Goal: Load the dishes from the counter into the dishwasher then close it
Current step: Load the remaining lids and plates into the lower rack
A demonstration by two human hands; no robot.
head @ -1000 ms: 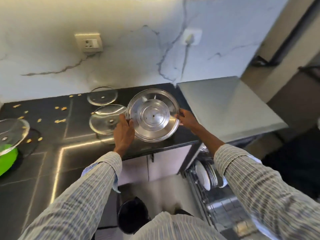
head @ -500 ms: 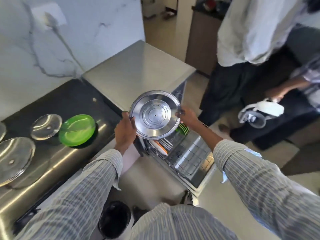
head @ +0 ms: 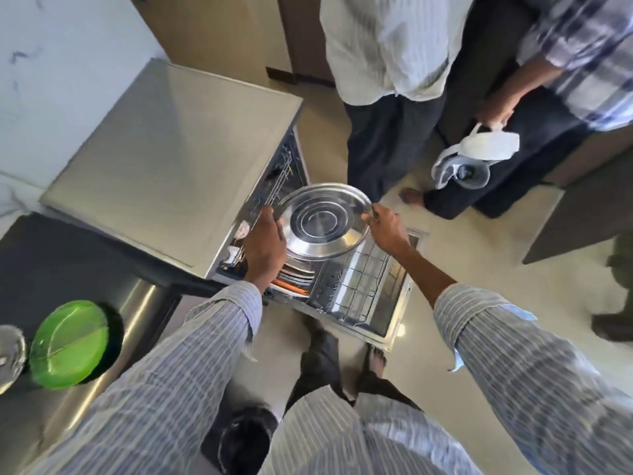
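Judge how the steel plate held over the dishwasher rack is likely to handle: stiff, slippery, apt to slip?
The steel plate looks rigid: held only at opposite rims by the left hand and right hand, it shows no sag. Its polished, mirror-like surface suggests it may be slippery. It seems fairly light for its size, since fingertip grips carry it.

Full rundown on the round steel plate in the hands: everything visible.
The round steel plate is shiny, reflective metal, with raised concentric rings round a flat centre and a thin rolled rim. It looks clean and dry. It is tilted, held in the air above the open dishwasher's lower rack, over plates already standing there. The left hand grips its left edge; the right hand pinches its right rim. Nothing else touches it.
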